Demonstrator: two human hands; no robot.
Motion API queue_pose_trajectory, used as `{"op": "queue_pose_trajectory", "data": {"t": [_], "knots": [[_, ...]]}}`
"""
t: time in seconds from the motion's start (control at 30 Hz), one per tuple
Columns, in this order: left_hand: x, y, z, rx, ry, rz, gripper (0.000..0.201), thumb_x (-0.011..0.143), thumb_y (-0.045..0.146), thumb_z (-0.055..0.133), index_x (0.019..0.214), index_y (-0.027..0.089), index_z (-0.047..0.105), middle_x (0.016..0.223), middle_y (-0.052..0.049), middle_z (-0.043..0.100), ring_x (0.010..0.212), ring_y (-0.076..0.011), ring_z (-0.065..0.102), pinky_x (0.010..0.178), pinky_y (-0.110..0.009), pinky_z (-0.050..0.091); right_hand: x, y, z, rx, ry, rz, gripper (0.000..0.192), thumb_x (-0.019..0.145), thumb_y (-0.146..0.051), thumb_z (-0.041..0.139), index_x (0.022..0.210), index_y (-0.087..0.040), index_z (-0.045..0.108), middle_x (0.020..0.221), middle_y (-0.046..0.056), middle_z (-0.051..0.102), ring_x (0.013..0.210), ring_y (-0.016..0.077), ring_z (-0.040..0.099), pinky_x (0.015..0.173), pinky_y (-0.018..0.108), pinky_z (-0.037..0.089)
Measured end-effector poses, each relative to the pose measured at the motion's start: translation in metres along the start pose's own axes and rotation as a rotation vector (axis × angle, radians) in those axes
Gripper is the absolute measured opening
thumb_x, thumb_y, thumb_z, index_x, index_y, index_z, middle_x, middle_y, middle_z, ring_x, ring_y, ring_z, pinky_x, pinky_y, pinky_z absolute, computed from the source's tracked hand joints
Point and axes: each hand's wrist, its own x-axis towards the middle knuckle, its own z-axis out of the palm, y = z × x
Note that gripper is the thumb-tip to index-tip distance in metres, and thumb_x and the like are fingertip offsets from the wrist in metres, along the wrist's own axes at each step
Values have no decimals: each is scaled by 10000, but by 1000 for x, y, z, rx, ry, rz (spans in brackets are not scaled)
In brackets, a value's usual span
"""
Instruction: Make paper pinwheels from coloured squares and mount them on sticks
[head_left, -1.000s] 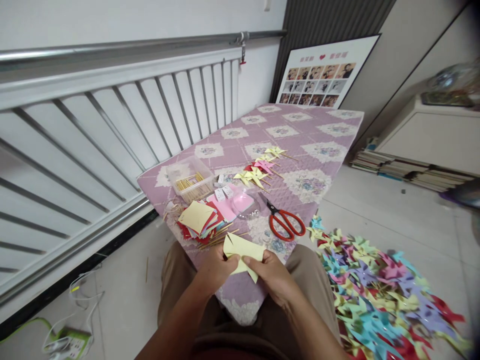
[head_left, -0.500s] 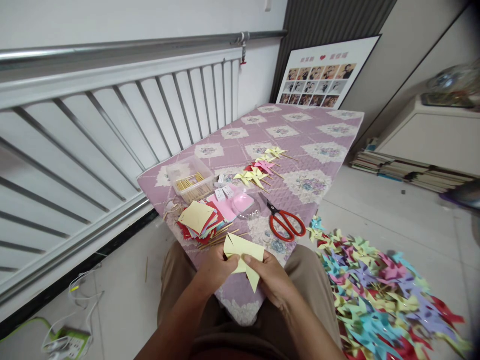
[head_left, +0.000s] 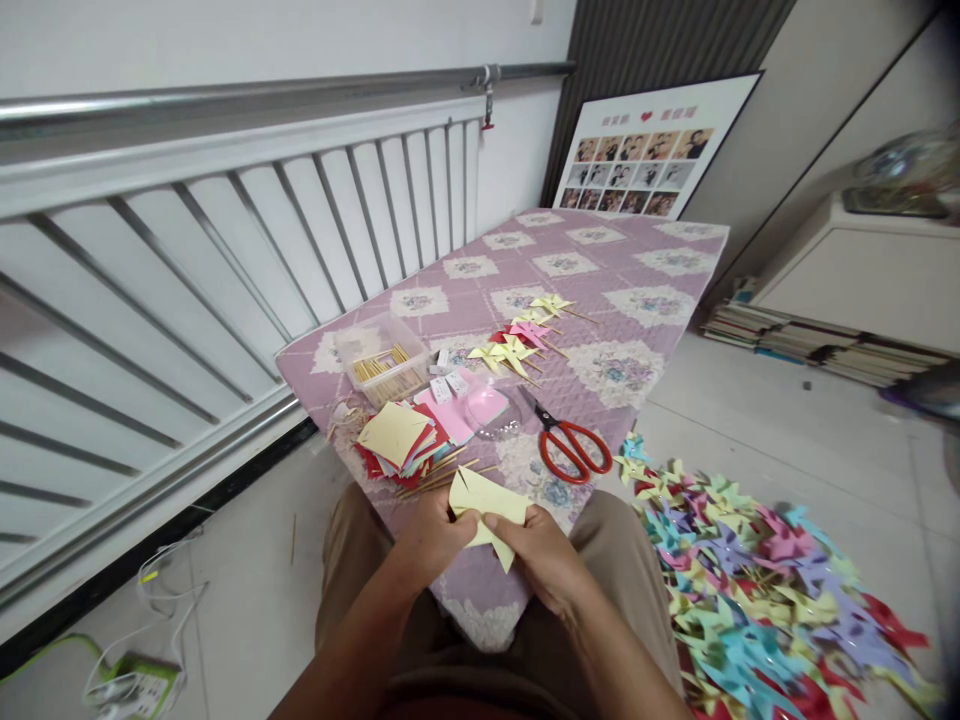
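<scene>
- Left hand sits just above the lap, palm turned inward, thumb and fingers pinching the left part of a pale yellow paper piece.
- Right hand meets it from the other side, thumb on top, pinching the right part of the same paper; a pointed flap hangs down between the two hands.
- That paper is held over the near edge of the mauve floral tablecloth, which covers a low table in front of the knees.
- At far left on the floor lies a green power strip with white cables.
- On the cloth, left to right: a clear box of wooden sticks, a stack of coloured paper squares with loose sticks beside it, a clear round lid, a few finished pinwheels, and red-handled scissors.
- On the floor to the right spreads a big heap of coloured pinwheels, close to the right knee.
- Behind, a photo collage board leans against the wall; its heading is too small to read.
- Stacked books line the white cabinet at far right.
</scene>
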Motion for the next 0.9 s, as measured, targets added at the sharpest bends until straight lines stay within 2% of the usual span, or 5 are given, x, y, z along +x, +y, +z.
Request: {"op": "queue_pose_trajectory", "data": {"t": [0.27,0.57,0.67,0.77,0.9], "knots": [[0,-2,2,25,15,-12,249,728,145,556,904,164,731,863,-42,763,750,-199,671,662,-260,502,0,0,1,-100,55,-30,263,651,-269,801,873,-134,758,693,36,772,548,145,642,534,225,480],[2,-4,3,-121,15,-33,183,702,157,595,825,177,729,794,-23,748,711,-196,643,639,-261,481,3,15,5,-80,136,-85,157,696,-252,730,827,-168,748,736,39,783,583,186,680,544,259,508],[4,-12,2,-266,7,-83,153,725,248,630,822,163,713,757,-20,725,676,-178,621,617,-254,466,6,20,6,-17,164,-99,184,683,-260,748,834,-155,743,739,47,785,574,193,688,569,272,529],[5,-20,3,-513,73,-85,234,742,364,655,835,151,678,704,-13,679,648,-155,602,622,-248,463,7,19,10,105,194,-97,227,659,-266,772,849,-146,738,746,54,788,584,205,700,577,283,539],[-1,-29,12,-767,157,-6,400,737,473,680,976,153,649,874,-67,704,760,-183,643,710,-286,495,6,12,16,259,228,-121,261,623,-243,800,855,-142,733,770,63,792,634,215,716,572,273,538]]}}
